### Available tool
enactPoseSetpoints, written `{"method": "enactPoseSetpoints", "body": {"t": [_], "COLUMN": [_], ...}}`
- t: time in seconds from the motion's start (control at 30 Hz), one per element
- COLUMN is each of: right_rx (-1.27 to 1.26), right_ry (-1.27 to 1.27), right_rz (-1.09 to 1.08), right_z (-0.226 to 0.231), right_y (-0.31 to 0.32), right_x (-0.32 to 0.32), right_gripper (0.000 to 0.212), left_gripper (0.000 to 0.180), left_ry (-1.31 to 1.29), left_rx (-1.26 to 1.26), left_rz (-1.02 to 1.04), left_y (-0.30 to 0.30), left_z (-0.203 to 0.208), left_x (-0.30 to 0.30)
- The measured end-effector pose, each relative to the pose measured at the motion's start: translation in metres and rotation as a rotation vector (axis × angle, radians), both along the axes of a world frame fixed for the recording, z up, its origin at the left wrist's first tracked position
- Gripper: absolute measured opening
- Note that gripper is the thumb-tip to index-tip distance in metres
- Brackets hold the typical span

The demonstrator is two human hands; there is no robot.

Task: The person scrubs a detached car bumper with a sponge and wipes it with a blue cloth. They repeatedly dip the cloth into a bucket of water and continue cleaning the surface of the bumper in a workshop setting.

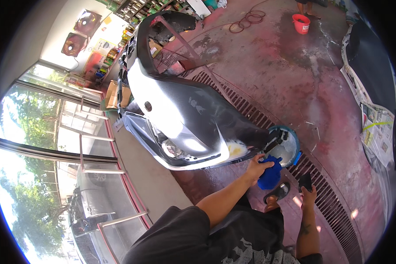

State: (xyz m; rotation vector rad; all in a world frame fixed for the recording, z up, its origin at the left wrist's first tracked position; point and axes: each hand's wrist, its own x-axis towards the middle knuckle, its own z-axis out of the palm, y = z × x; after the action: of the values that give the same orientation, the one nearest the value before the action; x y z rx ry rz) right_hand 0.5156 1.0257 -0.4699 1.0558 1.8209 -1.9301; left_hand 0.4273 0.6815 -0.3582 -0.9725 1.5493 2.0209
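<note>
My left hand point(256, 170) is closed on the upper edge of a bunched blue cloth point(269, 177), which hangs down beside the near end of a car bumper point(196, 108). In my right hand point(309, 194) is a small flat black piece point(305, 181) that looks like sandpaper, pinched between thumb and fingers, apart from the bumper. The bumper is dark grey and black with bright glare, and a whitish-yellow patch shows near its close end. A teal-rimmed bucket point(291, 149) of cloudy water stands just beyond the cloth, partly behind the bumper.
A floor drain grate point(330, 207) runs past my sandalled foot point(278, 192). Far off are a red bucket point(301, 24), a person's bare feet and a coiled hose point(247, 21). Newspaper-masked car bodywork point(376, 127) is at right; windows line the left, with shelves of cans beyond.
</note>
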Motion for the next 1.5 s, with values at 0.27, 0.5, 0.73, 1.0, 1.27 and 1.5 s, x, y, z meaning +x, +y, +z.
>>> {"method": "enactPoseSetpoints", "body": {"t": [0.27,0.5,0.73,1.0,1.27,1.5], "right_rx": [0.393,0.729,0.930,0.530,-0.119,-0.046], "right_ry": [0.168,0.455,0.043,-0.061,-0.031,0.043], "right_rz": [0.409,0.841,1.268,0.785,0.212,0.057], "right_z": [-0.091,-0.194,-0.320,-0.328,-0.087,0.025], "right_y": [-0.019,-0.117,-0.137,-0.100,-0.095,-0.082], "right_x": [-0.069,-0.174,-0.205,-0.208,-0.168,-0.155], "right_gripper": [0.040,0.029,0.029,0.045,0.039,0.037], "left_gripper": [0.064,0.077,0.110,0.063,0.087,0.067], "left_ry": [-0.179,0.223,-0.003,-0.203,-0.115,-0.126], "left_rx": [-0.025,-0.993,-1.159,-0.935,-0.393,-0.080], "left_rz": [-0.038,-0.705,-1.268,-0.775,0.021,-0.033], "left_y": [0.038,0.053,0.082,0.093,0.090,0.071], "left_z": [-0.076,-0.318,-0.424,-0.399,-0.213,-0.039], "left_x": [-0.052,-0.099,-0.114,-0.135,-0.073,-0.070]}}
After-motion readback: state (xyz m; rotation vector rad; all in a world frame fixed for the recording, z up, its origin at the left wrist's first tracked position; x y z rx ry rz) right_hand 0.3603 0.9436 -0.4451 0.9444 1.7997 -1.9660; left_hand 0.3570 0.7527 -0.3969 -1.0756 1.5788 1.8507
